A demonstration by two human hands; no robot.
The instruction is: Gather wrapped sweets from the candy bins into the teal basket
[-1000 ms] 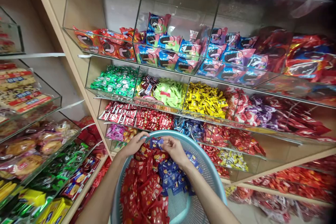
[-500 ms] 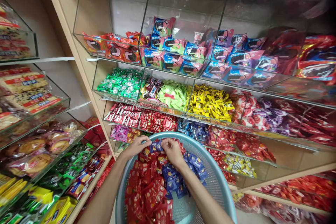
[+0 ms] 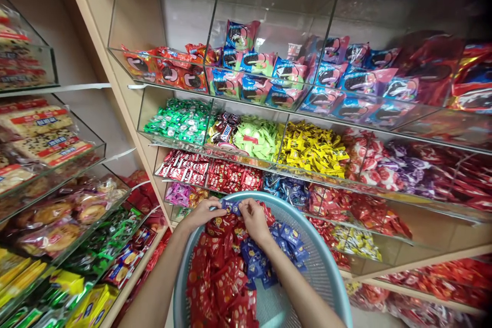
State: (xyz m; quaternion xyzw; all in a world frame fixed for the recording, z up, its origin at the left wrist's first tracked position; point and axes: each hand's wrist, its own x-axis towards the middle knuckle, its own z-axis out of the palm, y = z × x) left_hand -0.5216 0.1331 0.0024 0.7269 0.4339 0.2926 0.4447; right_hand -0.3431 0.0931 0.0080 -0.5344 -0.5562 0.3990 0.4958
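Note:
A small blue candy packet [image 3: 231, 207] is stretched flat between my two hands, over the far side of a light-blue plastic basket [image 3: 338, 271]. My left hand [image 3: 205, 213] pinches its left end, and my right hand [image 3: 251, 218] pinches the right end. Under my hands, red candy packets [image 3: 221, 277] fill the left part of the basket. Blue packets [image 3: 290, 241] lie in a heap to the right, partly covered by my right forearm. The basket's perforated bottom shows near the front.
Ahead, tiered clear bins hold green candies [image 3: 179, 120], yellow candies [image 3: 313, 148] and wrapped cookies [image 3: 257, 61]. Another rack with packaged pastries [image 3: 42, 128] stands at the left. A wooden upright [image 3: 111, 77] divides the racks. Red bags [image 3: 442, 277] sit low on the right.
The view has shifted slightly, so basket and hands appear a little farther right. Both hands keep hold of the blue packet; its printed face now shows more clearly.

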